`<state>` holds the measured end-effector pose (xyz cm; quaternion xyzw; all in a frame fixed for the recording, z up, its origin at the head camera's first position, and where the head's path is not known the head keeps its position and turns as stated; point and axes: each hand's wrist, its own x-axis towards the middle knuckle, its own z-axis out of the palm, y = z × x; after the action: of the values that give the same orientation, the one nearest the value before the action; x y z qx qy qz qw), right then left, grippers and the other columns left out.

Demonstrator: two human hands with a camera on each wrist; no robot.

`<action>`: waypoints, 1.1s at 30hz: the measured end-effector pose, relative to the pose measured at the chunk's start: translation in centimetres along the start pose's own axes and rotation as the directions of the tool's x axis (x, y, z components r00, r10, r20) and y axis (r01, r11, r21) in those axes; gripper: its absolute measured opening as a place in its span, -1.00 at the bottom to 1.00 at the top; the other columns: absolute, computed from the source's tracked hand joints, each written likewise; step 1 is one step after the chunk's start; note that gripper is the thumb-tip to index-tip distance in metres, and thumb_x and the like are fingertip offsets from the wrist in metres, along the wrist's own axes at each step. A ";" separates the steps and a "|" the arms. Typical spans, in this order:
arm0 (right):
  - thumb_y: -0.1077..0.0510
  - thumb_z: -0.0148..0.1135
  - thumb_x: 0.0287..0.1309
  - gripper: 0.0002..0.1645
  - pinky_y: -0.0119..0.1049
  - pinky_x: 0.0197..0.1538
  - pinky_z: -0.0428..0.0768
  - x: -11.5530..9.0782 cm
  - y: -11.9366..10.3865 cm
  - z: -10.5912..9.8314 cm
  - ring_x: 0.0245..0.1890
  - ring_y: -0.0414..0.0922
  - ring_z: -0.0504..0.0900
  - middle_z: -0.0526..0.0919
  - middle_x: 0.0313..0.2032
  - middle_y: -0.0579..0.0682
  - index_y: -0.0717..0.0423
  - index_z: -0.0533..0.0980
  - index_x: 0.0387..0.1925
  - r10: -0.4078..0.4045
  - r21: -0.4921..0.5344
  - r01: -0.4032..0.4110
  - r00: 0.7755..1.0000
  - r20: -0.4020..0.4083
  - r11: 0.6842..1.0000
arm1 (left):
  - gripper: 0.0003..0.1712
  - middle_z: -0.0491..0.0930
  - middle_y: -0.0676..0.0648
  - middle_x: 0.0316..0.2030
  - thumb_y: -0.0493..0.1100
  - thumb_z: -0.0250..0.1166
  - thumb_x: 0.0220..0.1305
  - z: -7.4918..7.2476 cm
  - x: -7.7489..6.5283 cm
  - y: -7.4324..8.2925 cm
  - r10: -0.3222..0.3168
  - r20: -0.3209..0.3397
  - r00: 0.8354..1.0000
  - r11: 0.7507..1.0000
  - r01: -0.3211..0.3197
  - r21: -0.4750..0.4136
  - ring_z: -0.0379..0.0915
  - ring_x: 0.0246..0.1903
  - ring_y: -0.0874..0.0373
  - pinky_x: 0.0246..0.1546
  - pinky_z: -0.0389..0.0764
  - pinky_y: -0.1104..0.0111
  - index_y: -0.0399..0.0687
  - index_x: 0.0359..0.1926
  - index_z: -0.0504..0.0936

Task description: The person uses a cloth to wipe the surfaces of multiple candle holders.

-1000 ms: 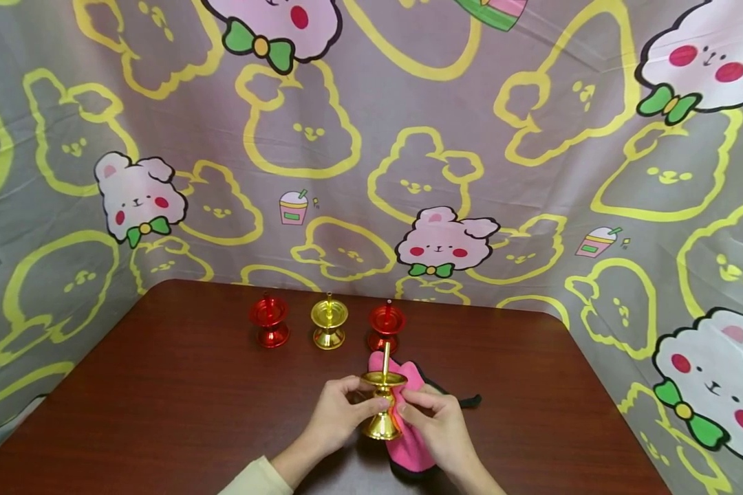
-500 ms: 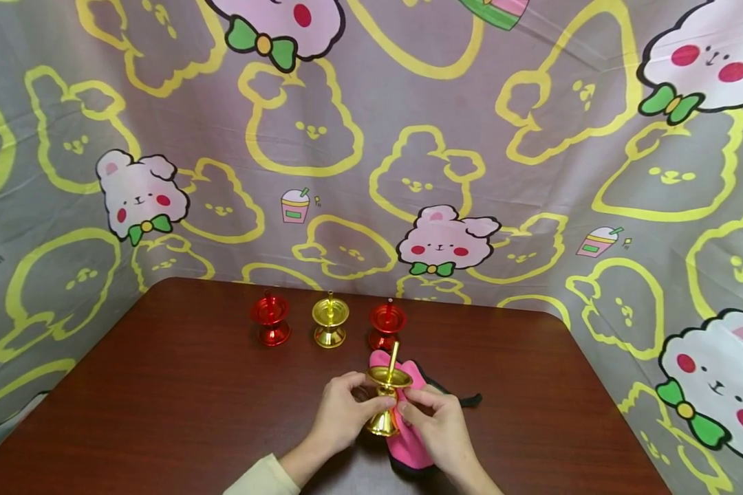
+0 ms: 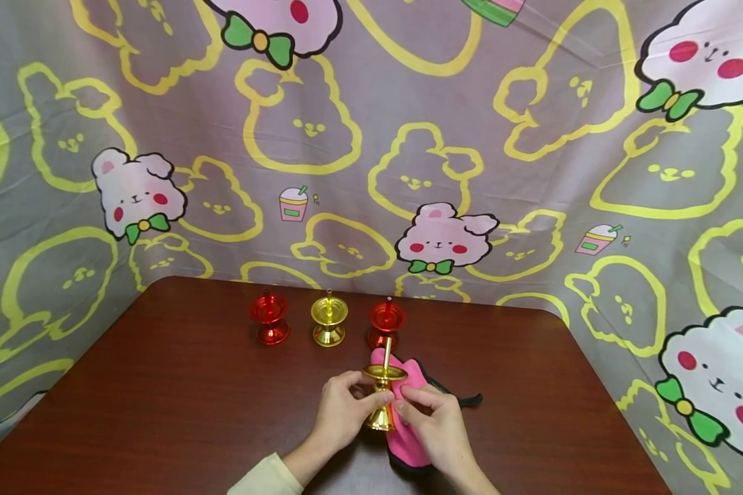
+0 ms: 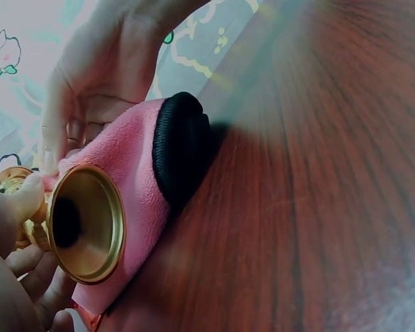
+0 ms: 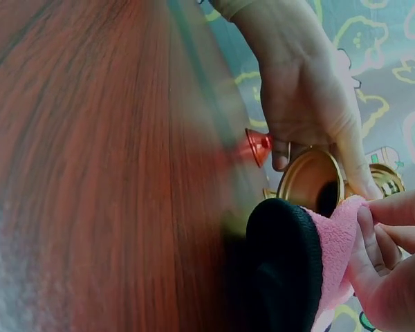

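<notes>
Watching remotely, I saw the left hand (image 3: 340, 409) pinching the gold candlestick (image 3: 382, 392) above the surface (image 3: 161, 399) while right hand (image 3: 436, 423) fingers pressed the pink cloth (image 3: 408, 440) against it; a hard rub could've twisted it loose.

Head view high, facing forward-down over the table (image 3: 161, 385); both wrist views close, low, sharing the candlestick (image 3: 382, 395).
</notes>
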<state>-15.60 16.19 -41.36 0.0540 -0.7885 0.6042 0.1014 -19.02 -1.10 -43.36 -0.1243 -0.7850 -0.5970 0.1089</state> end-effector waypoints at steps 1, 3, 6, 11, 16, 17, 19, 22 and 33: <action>0.36 0.47 0.05 -0.72 -0.42 -0.26 0.61 0.0 -0.1 0.1 -0.27 -0.21 0.61 0.73 -0.23 0.08 0.34 0.71 -0.14 -0.003 0.005 0.003 1.000 0.001 1.000 | -0.65 0.63 0.07 -0.52 -0.03 0.63 -0.04 0.0 0.0 0.0 -0.005 -0.008 1.000 1.000 0.005 0.008 0.47 -0.54 0.31 -0.52 0.53 0.43 -0.17 -0.34 0.75; 0.35 0.47 0.06 -0.71 -0.42 -0.24 0.62 -0.1 -0.2 0.2 -0.25 -0.21 0.63 0.72 -0.19 0.12 0.36 0.70 -0.12 -0.003 0.018 0.003 1.000 0.002 1.000 | -0.64 0.61 0.09 -0.54 0.00 0.64 -0.05 0.0 0.0 -0.1 -0.011 -0.022 1.000 1.000 0.012 0.024 0.46 -0.55 0.32 -0.53 0.51 0.43 -0.15 -0.34 0.75; 0.35 0.45 0.08 -0.69 -0.41 -0.27 0.64 -0.2 -0.4 0.4 -0.31 -0.21 0.66 0.71 -0.17 0.17 0.40 0.68 -0.10 0.012 0.053 -0.012 1.000 0.007 0.999 | -0.62 0.59 0.11 -0.57 0.02 0.65 -0.08 0.0 0.0 0.0 -0.005 -0.044 0.999 0.999 0.007 0.050 0.44 -0.57 0.33 -0.55 0.49 0.43 -0.13 -0.36 0.75; 0.36 0.43 0.11 -0.66 -0.40 -0.34 0.64 -0.4 -0.6 0.6 -0.46 -0.21 0.67 0.70 -0.27 0.16 0.47 0.64 -0.07 0.063 0.102 -0.065 0.998 0.022 0.993 | -0.62 0.56 0.14 -0.60 0.04 0.65 -0.11 0.0 0.0 -0.1 -0.012 -0.058 0.998 0.996 0.017 0.083 0.41 -0.58 0.35 -0.55 0.47 0.44 -0.09 -0.36 0.76; 0.36 0.42 0.12 -0.65 -0.39 -0.34 0.64 -0.4 -0.5 0.6 -0.46 -0.19 0.67 0.68 -0.30 0.14 0.48 0.63 -0.06 0.085 0.118 -0.088 0.996 0.032 0.989 | -0.63 0.53 0.15 -0.62 0.05 0.66 -0.12 0.1 -0.1 -0.2 -0.007 -0.062 0.998 0.996 0.012 0.084 0.39 -0.59 0.35 -0.55 0.44 0.45 -0.07 -0.37 0.76; 0.37 0.42 0.12 -0.66 -0.39 -0.34 0.64 -0.5 -0.5 0.6 -0.46 -0.19 0.67 0.68 -0.30 0.14 0.48 0.63 -0.06 0.084 0.122 -0.087 0.996 0.032 0.989 | -0.62 0.53 0.15 -0.62 0.05 0.66 -0.12 0.1 -0.2 -0.2 -0.004 -0.063 0.998 0.997 0.009 0.083 0.39 -0.59 0.35 -0.55 0.44 0.45 -0.07 -0.37 0.76; 0.37 0.41 0.12 -0.66 -0.39 -0.33 0.64 -0.5 -0.5 0.6 -0.46 -0.20 0.67 0.68 -0.30 0.15 0.48 0.63 -0.06 0.082 0.127 -0.086 0.996 0.035 0.988 | -0.63 0.53 0.15 -0.62 0.05 0.65 -0.11 0.1 -0.2 -0.2 -0.010 -0.063 0.998 0.996 0.015 0.084 0.39 -0.59 0.35 -0.55 0.45 0.45 -0.07 -0.37 0.76; 0.38 0.42 0.11 -0.66 -0.39 -0.32 0.65 -0.5 -0.5 0.4 -0.45 -0.21 0.67 0.69 -0.28 0.17 0.48 0.64 -0.06 0.069 0.124 -0.074 0.997 0.041 0.989 | -0.63 0.54 0.15 -0.61 0.05 0.65 -0.10 0.1 -0.3 -0.2 -0.015 -0.062 0.998 0.996 0.020 0.084 0.41 -0.59 0.34 -0.55 0.46 0.44 -0.06 -0.38 0.75; 0.43 0.39 0.10 -0.69 -0.32 -0.35 0.68 -0.4 -0.5 -1.2 -0.49 -0.19 0.65 0.71 -0.36 0.17 0.51 0.63 -0.10 0.068 0.138 -0.071 0.997 0.029 0.988 | -0.66 0.60 0.13 -0.56 0.04 0.63 -0.05 0.3 -0.2 0.2 -0.006 -0.019 1.000 1.000 0.006 0.030 0.48 -0.54 0.30 -0.49 0.53 0.42 -0.05 -0.39 0.73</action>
<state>-14.97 17.18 -40.67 0.0405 -0.7470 0.6602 0.0668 -18.79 -0.78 -43.33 -0.1147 -0.7933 -0.5865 0.1164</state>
